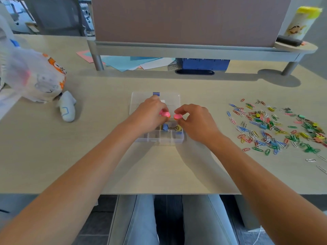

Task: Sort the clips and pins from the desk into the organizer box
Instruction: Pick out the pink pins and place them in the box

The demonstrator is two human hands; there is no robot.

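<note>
A clear plastic organizer box (pixel 174 137) sits open at the desk's middle, its lid (pixel 139 97) lying flat behind it. Both hands hover over the box. My left hand (pixel 150 112) pinches a pink clip (pixel 165 114). My right hand (pixel 195 119) pinches another pink clip (pixel 177 117), close beside the first. Below them one compartment holds blue (pixel 165 127) and yellow binder clips (pixel 179 128). A wide scatter of coloured paper clips and small binder clips (pixel 276 128) lies on the desk to the right. The box's middle compartments are hidden by my hands.
A white plastic bag with orange print (pixel 40 76) and a small white pouch (pixel 67 108) lie at the left. A monitor riser (pixel 194 48) spans the back, with coloured paper (pixel 127 62) and a blue box (pixel 205 63) under it. A yellow-capped bottle (pixel 300 22) stands on its right end.
</note>
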